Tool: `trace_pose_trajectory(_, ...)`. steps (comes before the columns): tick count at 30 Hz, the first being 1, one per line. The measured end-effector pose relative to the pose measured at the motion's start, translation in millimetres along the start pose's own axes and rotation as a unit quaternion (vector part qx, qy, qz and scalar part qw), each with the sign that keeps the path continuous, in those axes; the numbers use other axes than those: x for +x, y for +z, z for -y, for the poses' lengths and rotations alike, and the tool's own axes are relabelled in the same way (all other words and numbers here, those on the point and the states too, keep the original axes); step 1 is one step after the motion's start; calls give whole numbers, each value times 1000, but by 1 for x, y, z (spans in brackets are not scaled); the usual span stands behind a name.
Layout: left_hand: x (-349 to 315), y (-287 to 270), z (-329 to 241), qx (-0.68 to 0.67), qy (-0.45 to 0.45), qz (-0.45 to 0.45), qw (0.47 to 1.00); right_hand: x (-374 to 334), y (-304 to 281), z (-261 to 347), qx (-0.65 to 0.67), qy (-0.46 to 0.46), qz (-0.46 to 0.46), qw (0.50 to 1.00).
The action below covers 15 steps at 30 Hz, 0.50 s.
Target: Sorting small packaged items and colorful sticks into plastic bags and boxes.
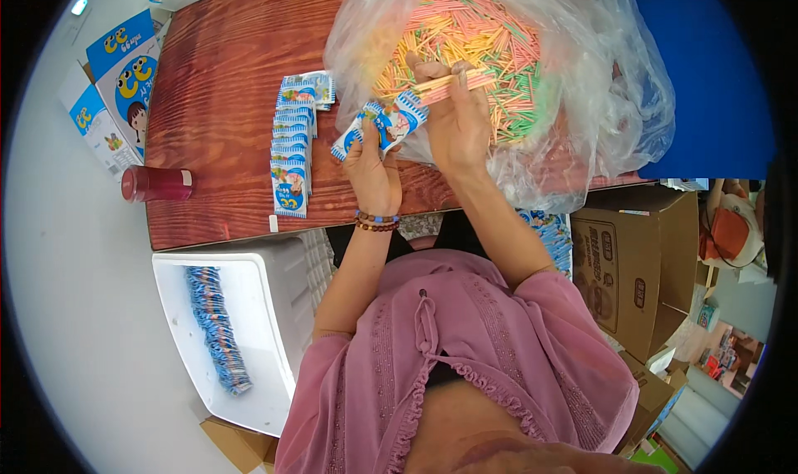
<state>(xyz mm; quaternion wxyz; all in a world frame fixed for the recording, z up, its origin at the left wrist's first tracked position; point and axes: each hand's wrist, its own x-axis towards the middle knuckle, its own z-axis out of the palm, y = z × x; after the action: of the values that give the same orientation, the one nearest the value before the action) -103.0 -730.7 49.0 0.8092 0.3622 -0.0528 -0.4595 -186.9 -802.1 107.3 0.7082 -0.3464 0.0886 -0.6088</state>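
Observation:
My left hand (370, 170) grips a small blue-and-white packet (399, 123), which tilts up toward the right. Between the fingers of my right hand (459, 125) is a small bunch of thin pink and yellow sticks (468, 83), its left end at the packet's upper end. Whether the stick ends are inside the packet I cannot tell. Behind my right hand lies a large clear plastic bag (615, 100), spread open around a heap of pink, yellow and green sticks (507, 25). To the left of my left hand, several matching packets (291, 154) overlap in a column on the reddish wooden table (224, 75).
A red-lidded jar (158, 184) lies at the table's left edge, near printed blue-and-white cartons (125, 79). Below stands a white bin (270, 308) holding a row of packets (218, 328). On the right are a cardboard box (636, 266) and more packets (549, 233).

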Motion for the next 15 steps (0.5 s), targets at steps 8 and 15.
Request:
trace_pose_trajectory(8,0,-5,-5,-59,1,28,998,-10,8,-18,-26,-38,-5,999)
trace_pose_trajectory(15,4,-5,-2,-73,31,33,996,-16,13,-26,-169,-16,33,985)
